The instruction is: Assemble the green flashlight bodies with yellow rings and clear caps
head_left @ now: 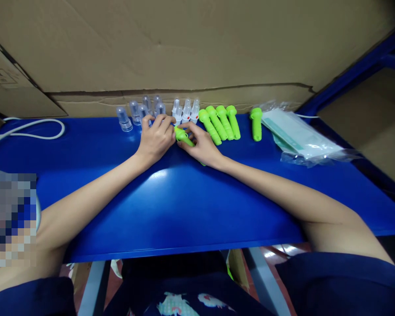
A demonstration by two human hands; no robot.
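Note:
Near the back of the blue table [171, 197], my two hands meet around a bright green flashlight-shaped handle [184, 137]. My right hand [202, 144] wraps its thumb and fingers around the body, hiding much of it. Curled fingers of my left hand [156, 137] close at its wider head; any small part between them is hidden. Just behind stand white-based pieces with clear pointed tops [186, 112], two showing red dots. Several clear ribbed caps [123, 119] stand behind and left of my left hand. More green handles [221, 123] lie in a row beyond my right hand.
One separate green handle [256, 124] lies further right, beside a clear plastic bag [303, 134] with pale flat contents. A white cable [49, 137] loops at the left. Cardboard [171, 48] walls the back edge, and a blue metal frame [352, 70] rises at right.

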